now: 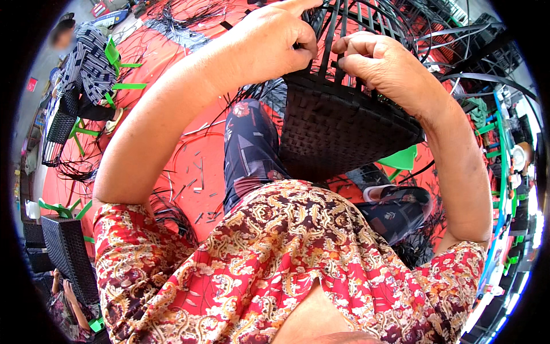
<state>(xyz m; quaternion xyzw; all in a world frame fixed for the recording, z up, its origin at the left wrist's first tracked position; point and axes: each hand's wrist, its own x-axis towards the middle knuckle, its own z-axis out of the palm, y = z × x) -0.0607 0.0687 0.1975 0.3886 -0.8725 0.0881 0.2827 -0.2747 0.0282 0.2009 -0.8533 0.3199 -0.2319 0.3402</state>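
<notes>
A black basket (344, 126) woven from flat strips stands tilted in front of me, above my legs. Loose upright strips (329, 40) rise from its far edge. At that edge, my left hand (281, 43) is closed at the strips, its index finger stretched away from me; a black strip shows at the curled fingertips, partly hidden. Opposite it, my right hand (375, 57) pinches a black strip between thumb and bent fingers. The two hands are a short gap apart, with several strips between them.
Loose black strips (177, 20) and cut scraps (197, 178) litter the red floor (189, 155). A green stool (401, 157) shows behind the basket. More dark baskets (69, 246) stand at left, where two other people (66, 37) are partly seen. Strips and racks crowd the right.
</notes>
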